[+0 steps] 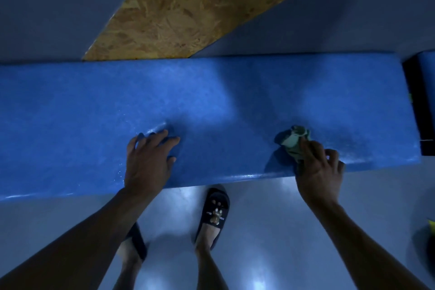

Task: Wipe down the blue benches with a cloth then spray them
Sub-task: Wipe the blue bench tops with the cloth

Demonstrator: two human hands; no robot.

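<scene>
Your left hand (148, 157) sits left of centre in the frame, fingers spread and fingertips planted on the blue surface (211, 106), holding nothing. There's a bit of a shiny streak on the surface just above those fingertips. Behind the surface, a slanted panel of chipboard-looking wood (188, 7) runs from the top of the frame down to the surface's far edge, with grey wall on both sides of it.

Below the near edge you can see your feet on the glossy grey floor (270, 231): a dark slipper (215, 213) with a little bear on it at centre, toe tucked right under the edge, and another slipper (137, 240) half hidden by your left forearm.

Over to the right, your right hand (319, 165) has the greenish cloth (294, 141) bunched up in its fingers, pressed on the surface close to the near edge and not far from the right end.

Far right, a dark gap, then the start of a second blue bench (427, 82).
</scene>
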